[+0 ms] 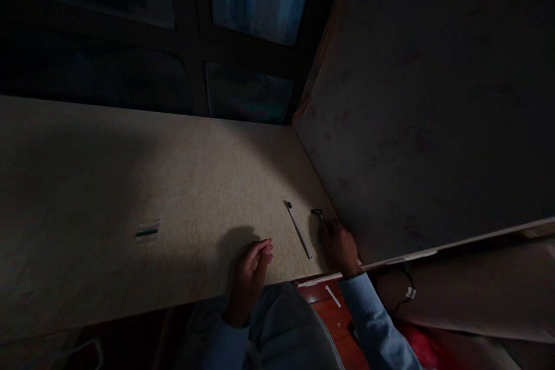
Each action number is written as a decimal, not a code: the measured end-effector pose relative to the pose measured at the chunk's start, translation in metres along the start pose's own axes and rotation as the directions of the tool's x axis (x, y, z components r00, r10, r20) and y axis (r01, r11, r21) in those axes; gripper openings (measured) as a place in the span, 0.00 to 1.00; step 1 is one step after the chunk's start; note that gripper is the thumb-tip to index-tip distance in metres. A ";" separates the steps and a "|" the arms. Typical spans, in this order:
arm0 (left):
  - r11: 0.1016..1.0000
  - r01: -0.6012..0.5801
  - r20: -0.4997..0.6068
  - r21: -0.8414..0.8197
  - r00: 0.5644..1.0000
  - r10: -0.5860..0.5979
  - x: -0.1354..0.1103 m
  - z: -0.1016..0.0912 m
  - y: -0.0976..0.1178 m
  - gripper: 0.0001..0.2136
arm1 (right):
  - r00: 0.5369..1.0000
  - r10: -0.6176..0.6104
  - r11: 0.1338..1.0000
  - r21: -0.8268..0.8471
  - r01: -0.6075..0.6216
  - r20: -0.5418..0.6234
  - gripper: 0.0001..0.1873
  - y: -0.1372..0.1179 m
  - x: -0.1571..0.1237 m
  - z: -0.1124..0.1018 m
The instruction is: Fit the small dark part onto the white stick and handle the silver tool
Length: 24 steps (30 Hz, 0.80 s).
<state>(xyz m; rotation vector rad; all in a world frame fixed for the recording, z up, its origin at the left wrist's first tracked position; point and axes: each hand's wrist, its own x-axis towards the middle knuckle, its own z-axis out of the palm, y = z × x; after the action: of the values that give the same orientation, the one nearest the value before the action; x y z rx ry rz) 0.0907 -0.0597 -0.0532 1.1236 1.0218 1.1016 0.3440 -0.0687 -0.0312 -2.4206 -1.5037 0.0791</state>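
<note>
Close to the right-hand wall, my right hand (341, 246) is closed around the handle of a razor (318, 212). The razor's dark head points away from me, past my fingers. Just left of it, a slim toothbrush (300, 232) with a dark head lies slantwise on the pale countertop (186, 185). My left hand (251, 269) hovers over the counter's front edge with its fingers curled together, and nothing shows in them. Farther left lies a small dark strip-shaped item (147, 231) in what looks like clear wrapping.
A dark-framed window (260, 0) stands behind the counter. On the right, a patterned wall panel (411, 127) rises from the counter's side. Below the front edge are a reddish wooden surface (323, 300) with a thin white strip (333, 296) and a cable (407, 289). The light is dim.
</note>
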 end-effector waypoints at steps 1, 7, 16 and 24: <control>1.000 -0.003 -0.004 -0.002 1.000 0.003 0.000 0.000 -0.001 0.21 | 1.000 -0.008 1.000 0.003 0.008 0.000 0.14 0.000 0.000 0.000; 1.000 0.008 -0.001 0.019 1.000 -0.008 -0.002 -0.001 0.000 0.20 | 0.977 -0.087 0.993 0.063 0.101 -0.195 0.20 -0.002 -0.012 -0.007; 0.999 0.018 0.022 0.043 1.000 -0.019 -0.001 -0.003 -0.003 0.20 | 0.969 -0.088 0.995 0.068 0.074 0.232 0.10 -0.072 -0.019 -0.012; 0.998 0.022 0.029 0.057 0.999 -0.024 -0.002 -0.004 -0.002 0.20 | 0.963 -0.017 0.997 0.074 -0.003 0.268 0.08 -0.070 -0.021 -0.014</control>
<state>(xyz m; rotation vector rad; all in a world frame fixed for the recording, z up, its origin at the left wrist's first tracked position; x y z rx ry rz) 0.0869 -0.0615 -0.0552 1.1677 1.0460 1.0399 0.2760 -0.0616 -0.0009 -2.4210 -1.5878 0.4717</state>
